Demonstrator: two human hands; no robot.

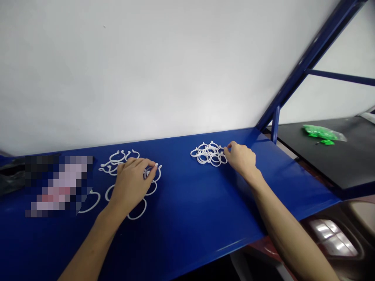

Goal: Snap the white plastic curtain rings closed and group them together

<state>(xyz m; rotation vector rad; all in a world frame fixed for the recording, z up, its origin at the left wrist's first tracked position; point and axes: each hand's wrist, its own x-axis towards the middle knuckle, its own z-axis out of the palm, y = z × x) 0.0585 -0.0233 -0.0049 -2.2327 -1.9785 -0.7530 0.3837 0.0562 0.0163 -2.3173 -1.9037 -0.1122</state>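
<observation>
My left hand [131, 177] is over the left group of white plastic curtain rings, its thumb and forefinger pinched on a white curtain ring [156, 165]. Around and under it lie several open rings with small knobbed ends, such as the open curtain ring [140, 214] below the wrist. Farther right, closed rings overlap in a pile of white curtain rings [209, 154]. My right hand [241, 158] is at this pile's right edge, fingertips pinched on a ring there. The palm side of both hands is hidden.
Everything lies on a blue table [187, 218] against a pale wall [175, 70]. At left are a pixelated package [63, 185] and a dark bag [11, 175]. A blue metal brace [295, 74] rises at right, beside a black table [322, 156] with a green-filled bag [322, 132].
</observation>
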